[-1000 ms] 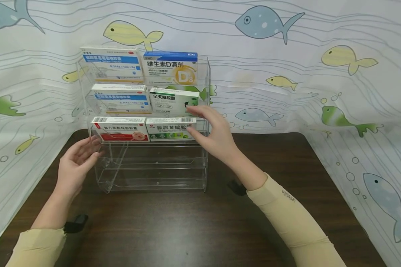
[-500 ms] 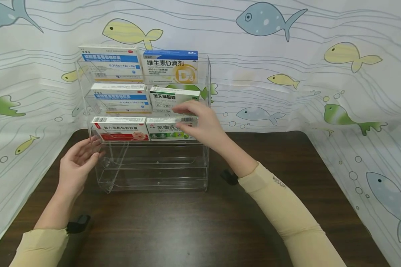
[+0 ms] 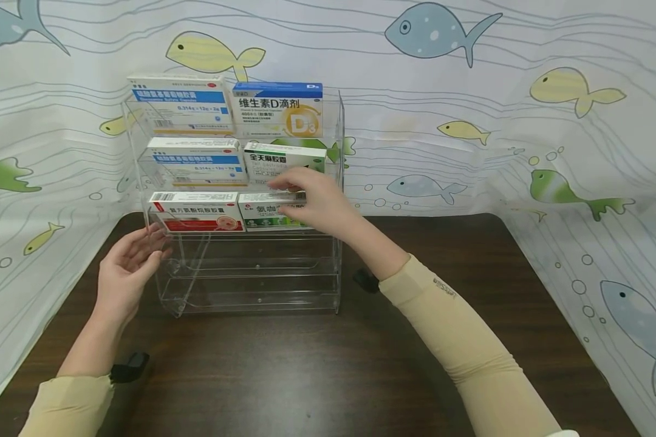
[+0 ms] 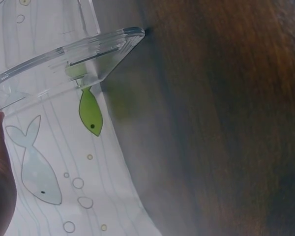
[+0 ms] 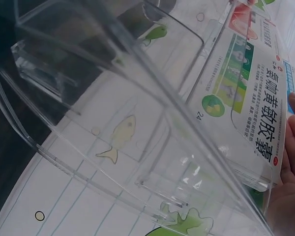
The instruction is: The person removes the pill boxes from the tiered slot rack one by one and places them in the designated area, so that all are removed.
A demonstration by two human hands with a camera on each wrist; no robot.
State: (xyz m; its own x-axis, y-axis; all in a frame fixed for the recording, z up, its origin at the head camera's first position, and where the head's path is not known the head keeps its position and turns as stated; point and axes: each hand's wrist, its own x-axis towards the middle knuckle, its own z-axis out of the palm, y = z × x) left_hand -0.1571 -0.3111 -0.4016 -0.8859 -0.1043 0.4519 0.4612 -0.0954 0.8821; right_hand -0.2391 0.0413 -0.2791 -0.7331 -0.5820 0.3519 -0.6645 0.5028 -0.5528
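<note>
A clear acrylic display rack [image 3: 257, 283] stands on the dark table, with medicine boxes in its upper tiers. My left hand [image 3: 124, 267] is at the rack's left side, its fingers loosely bent. One digit touches the clear panel's edge in the left wrist view. My right hand [image 3: 319, 203] is over the right end of the white-and-green cold-capsule box [image 3: 262, 213] in the lowest filled tier. Its thumb is in front of the box and its fingers are above the top. A gap shows between thumb and fingers. The right wrist view shows the same box [image 5: 246, 98] close up.
Beside it sits a red-and-white box [image 3: 199, 215]. Above are a green-and-white box [image 3: 268, 164], two blue-and-white boxes, one in the middle tier [image 3: 199, 165], and a vitamin D box [image 3: 277, 110]. A fish-patterned curtain [image 3: 404, 152] surrounds the table [image 3: 284, 376].
My right hand has moved left across the front of the white-and-green cold-capsule box, covering more of it. My left hand has stayed by the rack's side. The boxes have not moved.
</note>
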